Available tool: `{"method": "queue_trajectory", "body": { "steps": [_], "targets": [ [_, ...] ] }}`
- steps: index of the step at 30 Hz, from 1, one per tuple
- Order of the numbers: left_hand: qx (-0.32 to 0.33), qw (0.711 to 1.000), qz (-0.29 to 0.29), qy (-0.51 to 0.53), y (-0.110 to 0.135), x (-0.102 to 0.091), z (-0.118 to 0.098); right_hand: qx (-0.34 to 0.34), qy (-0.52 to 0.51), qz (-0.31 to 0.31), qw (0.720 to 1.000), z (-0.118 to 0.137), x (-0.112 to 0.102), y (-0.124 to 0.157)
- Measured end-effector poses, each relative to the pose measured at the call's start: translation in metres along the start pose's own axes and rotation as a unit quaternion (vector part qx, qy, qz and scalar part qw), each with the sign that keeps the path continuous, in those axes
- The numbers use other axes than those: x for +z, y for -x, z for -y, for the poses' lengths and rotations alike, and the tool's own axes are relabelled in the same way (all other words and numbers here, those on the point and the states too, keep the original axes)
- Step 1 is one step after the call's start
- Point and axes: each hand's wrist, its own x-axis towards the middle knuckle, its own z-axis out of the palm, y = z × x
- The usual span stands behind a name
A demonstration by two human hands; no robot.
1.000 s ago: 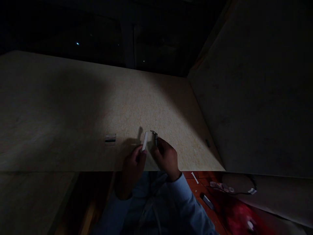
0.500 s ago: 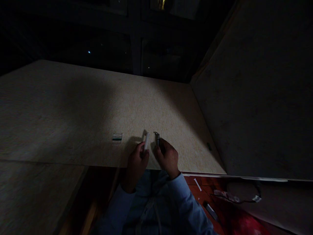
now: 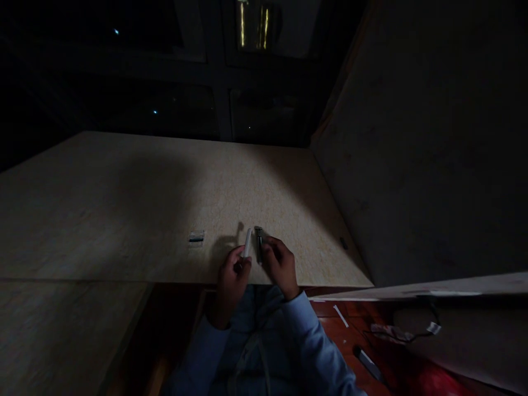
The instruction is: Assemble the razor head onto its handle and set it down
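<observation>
My left hand (image 3: 234, 275) is closed around the lower end of a slim white stick (image 3: 248, 243), which points up and away from me. Just right of it, my right hand (image 3: 282, 265) pinches a narrow, dark, shiny metallic piece (image 3: 259, 245) between thumb and fingers. A short part juts sideways at the top of this piece; its exact kind is too dark to make out. The stick and the metallic piece are held close together, with a small gap between them, above the near edge of the table (image 3: 231, 187).
A small clear packet (image 3: 197, 238) with a dark strip lies left of my hands. A small dark item (image 3: 344, 243) sits by the right wall (image 3: 433, 165). On the reddish floor are a white strip (image 3: 340, 316), a dark oblong object (image 3: 369, 363) and a cable (image 3: 412, 336).
The metallic piece in my right hand has moved left, nearer the white stick, and more of its length shows. My view has tilted up slightly.
</observation>
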Motion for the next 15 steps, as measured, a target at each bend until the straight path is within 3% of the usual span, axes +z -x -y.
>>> {"method": "queue_trajectory", "body": {
  "steps": [9,15],
  "targets": [
    [0.092,0.994,0.045,-0.042,0.026,0.032,-0.015,0.065,-0.202,-0.024,0.977,0.022,-0.014,0.039],
    [0.215,0.97,0.042,-0.104,0.043,0.052,-0.022,0.082,-0.168,-0.065,0.98,0.027,-0.043,0.04]
  ]
}}
